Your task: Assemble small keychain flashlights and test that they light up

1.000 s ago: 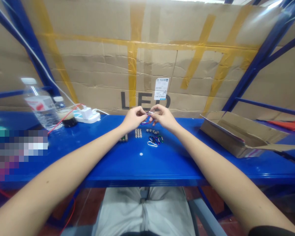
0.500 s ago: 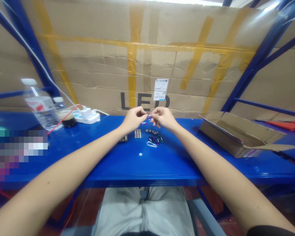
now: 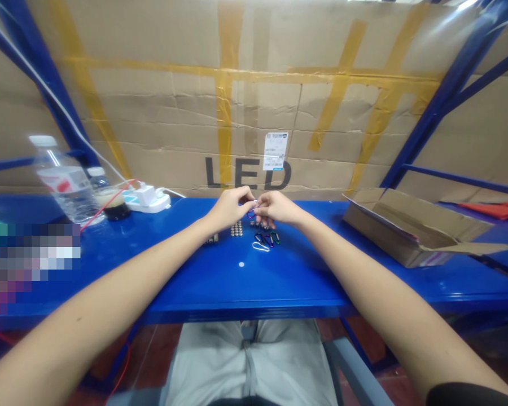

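My left hand (image 3: 232, 207) and my right hand (image 3: 281, 208) meet above the far part of the blue table, both with fingers pinched. Between their fingertips is a small purple carabiner (image 3: 250, 214), partly covered by the fingers; any smaller part held with it is too hidden to make out. Just below the hands lie several carabiners, among them a silver one (image 3: 260, 247) and a green one (image 3: 275, 237). Small silver metal pieces (image 3: 236, 229) stand in rows under my left hand. More metal pieces (image 3: 258, 225) are under my right hand, partly covered.
An open cardboard box (image 3: 410, 225) sits at the right. On the left stand a water bottle (image 3: 68, 186), a smaller bottle with dark liquid (image 3: 112, 200) and a white power strip (image 3: 148, 198) with cables. A big cardboard sheet (image 3: 173, 124) closes off the back.
My fingertips have come closer together and slightly lower, and the purple carabiner now shows below them. My right hand has shifted a little left.
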`<state>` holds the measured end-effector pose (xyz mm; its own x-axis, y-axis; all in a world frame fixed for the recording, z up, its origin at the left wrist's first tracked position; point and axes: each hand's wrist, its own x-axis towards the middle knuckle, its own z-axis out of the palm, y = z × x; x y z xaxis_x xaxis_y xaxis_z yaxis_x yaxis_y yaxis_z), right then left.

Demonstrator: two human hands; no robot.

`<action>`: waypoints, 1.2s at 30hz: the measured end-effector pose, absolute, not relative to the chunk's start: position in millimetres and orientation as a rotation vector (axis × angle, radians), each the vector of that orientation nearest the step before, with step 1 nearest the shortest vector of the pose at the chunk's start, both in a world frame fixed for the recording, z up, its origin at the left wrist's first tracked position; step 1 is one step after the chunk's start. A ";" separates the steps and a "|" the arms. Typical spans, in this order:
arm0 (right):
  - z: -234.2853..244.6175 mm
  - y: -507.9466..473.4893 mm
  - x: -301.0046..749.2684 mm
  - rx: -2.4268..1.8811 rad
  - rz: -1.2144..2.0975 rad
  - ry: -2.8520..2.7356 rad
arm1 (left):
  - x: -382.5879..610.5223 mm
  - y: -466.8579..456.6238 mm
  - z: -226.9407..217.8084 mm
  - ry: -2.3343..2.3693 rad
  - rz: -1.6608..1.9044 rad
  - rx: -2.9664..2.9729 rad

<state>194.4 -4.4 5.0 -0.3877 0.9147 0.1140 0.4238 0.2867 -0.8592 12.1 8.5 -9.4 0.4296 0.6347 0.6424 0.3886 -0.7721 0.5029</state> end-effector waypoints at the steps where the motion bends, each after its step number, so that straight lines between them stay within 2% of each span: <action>1: 4.4 -3.1 195.1 -1.197 1.015 -1.948 | 12.2 8.4 -9.4 0.918 1.281 2.406; 6: 6.6 4.5 206.2 -1.318 0.793 -1.953 | 9.2 11.7 -11.7 1.068 1.330 2.361; 13: 17.8 2.3 216.9 -1.352 0.714 -1.984 | 7.0 22.6 -23.9 1.201 1.129 2.386; 22: 28.7 -2.6 221.3 -1.446 0.519 -2.325 | 21.5 36.5 -30.2 1.312 0.842 2.443; 32: 24.2 -5.7 217.9 -1.310 0.871 -2.552 | 26.7 27.9 -26.3 1.358 0.620 2.584; 36: 22.9 -6.3 218.6 -1.308 0.928 -2.583 | 17.2 33.0 -21.7 1.398 0.707 2.662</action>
<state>218.6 -6.3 22.9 -0.6257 0.7599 -0.1763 0.6984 0.4450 -0.5605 17.2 33.0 -21.7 0.4856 0.7920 0.3701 0.7677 -0.5889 0.2527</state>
